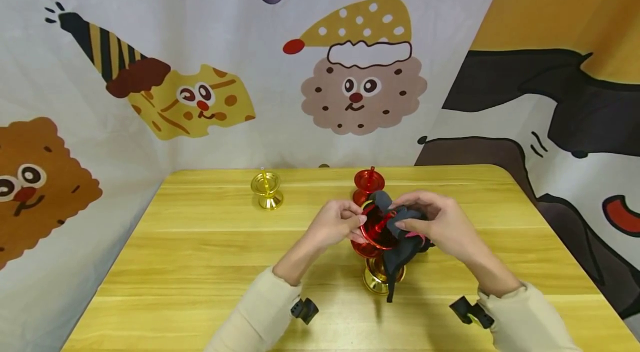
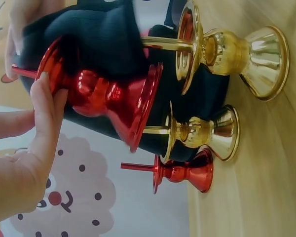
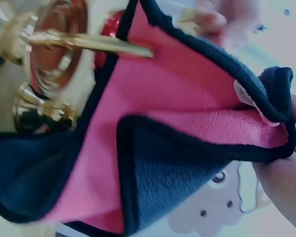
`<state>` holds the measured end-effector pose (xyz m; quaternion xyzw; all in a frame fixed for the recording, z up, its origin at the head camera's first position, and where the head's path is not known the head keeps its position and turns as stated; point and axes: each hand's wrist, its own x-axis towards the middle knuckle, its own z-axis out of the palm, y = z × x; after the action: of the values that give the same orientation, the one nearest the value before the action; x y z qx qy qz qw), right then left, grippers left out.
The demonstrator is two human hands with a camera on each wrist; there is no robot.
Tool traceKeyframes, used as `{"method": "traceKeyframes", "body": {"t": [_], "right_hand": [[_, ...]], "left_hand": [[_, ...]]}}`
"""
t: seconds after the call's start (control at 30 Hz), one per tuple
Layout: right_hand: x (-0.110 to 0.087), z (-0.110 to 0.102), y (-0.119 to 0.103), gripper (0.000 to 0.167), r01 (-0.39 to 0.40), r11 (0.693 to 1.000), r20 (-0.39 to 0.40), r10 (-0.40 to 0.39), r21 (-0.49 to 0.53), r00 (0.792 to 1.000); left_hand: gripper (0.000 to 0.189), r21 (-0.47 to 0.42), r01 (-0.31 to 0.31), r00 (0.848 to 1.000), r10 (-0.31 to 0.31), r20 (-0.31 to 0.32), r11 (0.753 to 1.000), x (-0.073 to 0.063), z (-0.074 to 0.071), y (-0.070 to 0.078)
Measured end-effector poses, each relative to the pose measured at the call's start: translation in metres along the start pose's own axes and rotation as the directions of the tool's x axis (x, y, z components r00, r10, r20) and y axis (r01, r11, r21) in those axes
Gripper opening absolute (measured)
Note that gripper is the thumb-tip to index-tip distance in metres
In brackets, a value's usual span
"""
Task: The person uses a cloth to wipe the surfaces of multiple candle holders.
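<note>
A shiny red candlestick point(image 1: 376, 232) is held up off the table, tilted, its dish facing up in the head view. My left hand point(image 1: 340, 221) pinches the dish rim between thumb and fingers. In my right hand point(image 1: 442, 224) is a dark grey cleaning cloth point(image 1: 400, 257) with black edging, pressed against the dish near the spike. Its pink underside point(image 3: 108, 177) shows in the right wrist view, where a loose corner hangs down. Below the held piece, a gold candlestick point(image 1: 375, 281) stands on the table, partly covered by cloth.
Another gold candlestick point(image 1: 270, 199) stands at the back left of the wooden table point(image 1: 210, 263). Behind the hands is a second red candlestick point(image 1: 369, 179). From the left wrist, a further gold one point(image 2: 226, 132) appears between them. A cartoon-printed curtain point(image 1: 215, 19) hangs behind.
</note>
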<state>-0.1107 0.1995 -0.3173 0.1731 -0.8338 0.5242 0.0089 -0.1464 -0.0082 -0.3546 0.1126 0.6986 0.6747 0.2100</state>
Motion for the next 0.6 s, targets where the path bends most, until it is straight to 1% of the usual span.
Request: {"method": "traceKeyframes", "body": {"t": [0.07,0.17,0.23,0.27,0.33,0.4,0.47,0.53,0.6], "right_hand": [[-0.001,-0.007,-0.004,0.029,0.018,1.000,-0.058,-0.018,-0.011,0.998],[-0.003,-0.014,-0.008,0.029,0.042,0.999,-0.154,-0.043,-0.010,0.987],[-0.004,-0.013,-0.008,0.031,0.053,0.999,-0.196,-0.050,0.010,0.979],[-0.004,-0.010,-0.007,0.031,0.058,0.998,-0.206,-0.053,0.018,0.977],[-0.005,-0.002,-0.004,0.030,0.066,0.998,-0.199,-0.062,0.017,0.978],[-0.006,0.007,0.000,0.027,0.088,0.996,-0.179,-0.090,-0.019,0.980],[-0.008,0.014,0.004,0.024,0.110,0.989,-0.163,-0.126,-0.100,0.979],[-0.010,0.020,0.007,0.024,0.150,0.970,-0.151,-0.180,-0.191,0.972],[-0.011,0.023,0.010,0.025,0.181,0.949,-0.145,-0.223,-0.258,0.964]], "left_hand": [[0.011,-0.050,0.005,1.000,-0.004,0.003,0.999,-0.001,0.000,-0.001],[0.012,-0.134,0.008,1.000,-0.006,0.012,0.991,-0.002,-0.002,-0.001],[0.015,-0.182,0.010,1.000,-0.006,0.020,0.983,-0.003,-0.004,0.000],[0.017,-0.198,0.009,1.000,-0.005,0.023,0.980,-0.003,-0.004,0.001],[0.021,-0.217,0.005,0.999,0.003,0.034,0.976,-0.003,-0.005,0.003],[0.024,-0.220,-0.003,0.999,0.011,0.035,0.976,-0.004,-0.004,0.005],[0.025,-0.217,-0.011,1.000,0.016,0.024,0.976,-0.004,-0.004,0.005],[0.025,-0.214,-0.020,1.000,0.021,0.003,0.977,-0.005,-0.003,0.005],[0.025,-0.209,-0.031,0.999,0.027,-0.023,0.977,-0.006,-0.002,0.004]]}}
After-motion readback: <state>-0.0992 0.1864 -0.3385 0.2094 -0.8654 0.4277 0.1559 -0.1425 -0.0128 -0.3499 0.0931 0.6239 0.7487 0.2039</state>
